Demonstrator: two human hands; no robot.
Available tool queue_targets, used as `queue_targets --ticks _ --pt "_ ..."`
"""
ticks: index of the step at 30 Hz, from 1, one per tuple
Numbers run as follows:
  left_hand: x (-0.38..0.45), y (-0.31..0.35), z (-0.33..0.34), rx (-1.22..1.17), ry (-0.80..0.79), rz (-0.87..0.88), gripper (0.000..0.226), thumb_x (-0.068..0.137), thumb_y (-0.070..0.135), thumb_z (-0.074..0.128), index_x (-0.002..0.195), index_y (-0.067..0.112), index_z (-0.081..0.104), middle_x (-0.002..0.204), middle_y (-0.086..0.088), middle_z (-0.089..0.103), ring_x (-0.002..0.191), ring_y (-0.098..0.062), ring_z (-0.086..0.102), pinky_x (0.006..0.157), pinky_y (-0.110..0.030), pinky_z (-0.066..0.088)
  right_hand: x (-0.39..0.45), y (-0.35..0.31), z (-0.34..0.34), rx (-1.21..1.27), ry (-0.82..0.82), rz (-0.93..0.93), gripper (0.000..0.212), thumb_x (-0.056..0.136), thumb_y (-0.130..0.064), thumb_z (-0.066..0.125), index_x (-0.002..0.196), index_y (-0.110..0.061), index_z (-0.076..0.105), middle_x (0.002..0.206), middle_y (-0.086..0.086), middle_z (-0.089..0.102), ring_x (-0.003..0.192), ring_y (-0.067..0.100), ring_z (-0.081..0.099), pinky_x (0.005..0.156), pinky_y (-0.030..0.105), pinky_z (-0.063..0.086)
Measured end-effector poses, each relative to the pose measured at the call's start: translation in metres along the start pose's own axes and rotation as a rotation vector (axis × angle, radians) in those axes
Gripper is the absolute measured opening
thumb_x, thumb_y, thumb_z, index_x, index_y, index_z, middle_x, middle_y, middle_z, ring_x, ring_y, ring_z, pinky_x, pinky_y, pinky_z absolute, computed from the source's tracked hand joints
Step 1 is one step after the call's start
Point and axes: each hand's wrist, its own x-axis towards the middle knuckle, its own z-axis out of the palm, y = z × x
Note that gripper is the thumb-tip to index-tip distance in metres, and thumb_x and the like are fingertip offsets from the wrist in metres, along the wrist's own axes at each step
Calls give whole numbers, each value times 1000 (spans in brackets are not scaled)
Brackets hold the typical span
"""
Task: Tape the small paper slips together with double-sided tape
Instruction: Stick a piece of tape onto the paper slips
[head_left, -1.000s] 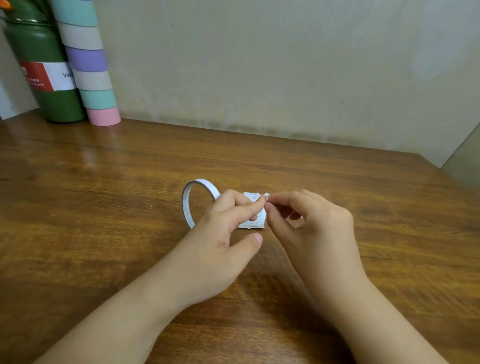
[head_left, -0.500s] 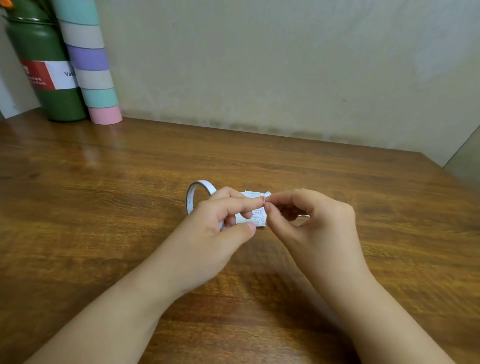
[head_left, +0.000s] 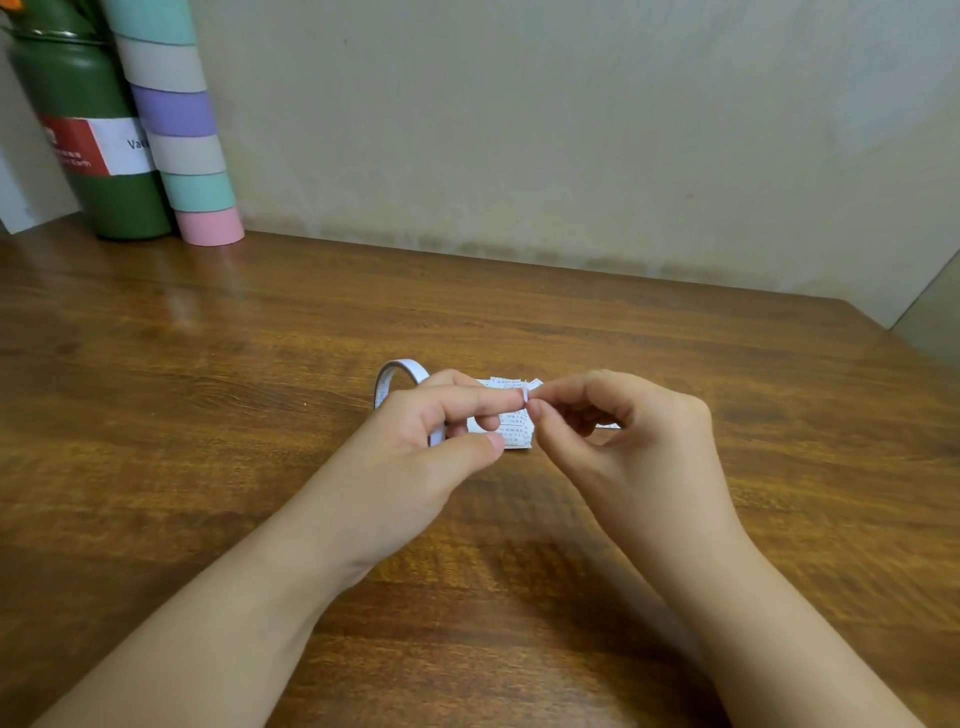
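Over the middle of the brown wooden tabletop (head_left: 675, 364), small white printed paper slips (head_left: 511, 426) sit between both hands. Left hand (head_left: 431, 447) and right hand (head_left: 623, 441) pinch a tiny white tape bit (head_left: 525, 394) with pressed fingers (head_left: 498, 397). Behind the left hand stands a thin white double-sided tape roll (head_left: 397, 371).

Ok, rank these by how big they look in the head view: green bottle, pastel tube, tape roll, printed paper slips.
1. green bottle and pastel tube: alike, both cropped by the frame, so unranked.
2. tape roll and printed paper slips: similar, both partly hidden behind the fingers, so uncertain.
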Motion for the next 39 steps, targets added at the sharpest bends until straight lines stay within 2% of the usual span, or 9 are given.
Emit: queue_targets --ticks 8,24,31,39 --pt "-1 2 -1 0 10 -3 32 72 22 55 99 25 73 78 15 52 66 4 44 59 -4 34 0 0 -2 30 -25 14 7 75 -20 67 78 -18 74 67 -15 66 70 5 61 64 13 47" --pt "0 4 -2 -7 16 -12 30 71 23 56 95 25 75 76 16 51 66 6 45 59 -3 34 2 0 -5 88 -68 19 8 78 -16 67 81 -20 74 71 -22 66 70 3 63 64 12 48" --pt "-2 4 1 -57 -36 -15 32 70 18 57 95 28 75 77 17 52 66 3 44 59 -4 35 -2 -1 1 32 38 8 3 75 -17 68 72 -17 68 63 -10 62 63 5 55 59 12 43" --pt "-3 5 -1 -62 -50 -16 37 69 18 57 97 37 73 78 18 52 68 5 45 61 -4 36 -2 -1 2 20 58 15 2 74 -19 71 73 -17 71 64 -11 64 63 2 55 60 10 43"
